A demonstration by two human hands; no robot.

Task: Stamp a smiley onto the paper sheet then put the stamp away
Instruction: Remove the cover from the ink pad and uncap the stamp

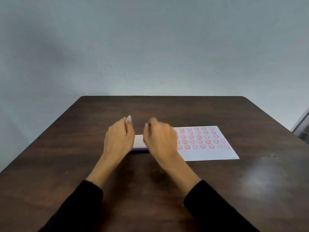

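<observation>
Both hands (139,136) over half-hidden box (139,143)

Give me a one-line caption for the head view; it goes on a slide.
Both hands, left and right, hover over a small white box beside a paper sheet of red smiley stamps on a dark table.

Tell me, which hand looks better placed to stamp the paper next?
Probably the right hand: it hovers beside the paper sheet, overlapping its left edge, while the left hand sits on the far side of the small box. No stamp is visible.
</observation>
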